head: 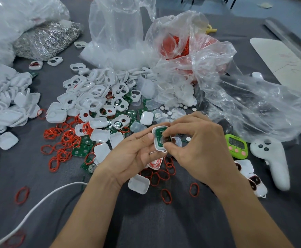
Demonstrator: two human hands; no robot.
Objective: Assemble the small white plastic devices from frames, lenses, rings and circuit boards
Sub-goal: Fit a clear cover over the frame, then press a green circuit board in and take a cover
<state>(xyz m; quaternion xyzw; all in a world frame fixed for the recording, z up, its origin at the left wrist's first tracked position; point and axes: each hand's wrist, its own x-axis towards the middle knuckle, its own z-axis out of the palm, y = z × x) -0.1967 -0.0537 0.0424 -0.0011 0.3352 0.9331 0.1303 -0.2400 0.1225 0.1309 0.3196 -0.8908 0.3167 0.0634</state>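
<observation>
Small assembly workshop: grey worktable (146,221) heaped with loose white frames (96,90), red rings (63,140), plastic parts bags (121,33), green timer (236,145) lower right.

The table (164,226) is dark grey. Left of the lime-green, pink-buttoned timer (236,145) lie red rings (63,138), white frames (96,90) and green circuit boards (80,151). Right of it lies a white controller (275,161).

Dark grey tabletop (164,226): white frames (92,90) heaped centre; red rings (63,140) and green circuit boards (81,149) nearer; plastic bags (191,51) far; green timer (236,145) and white controller (273,161) right; white cable (38,206) near left.
</observation>
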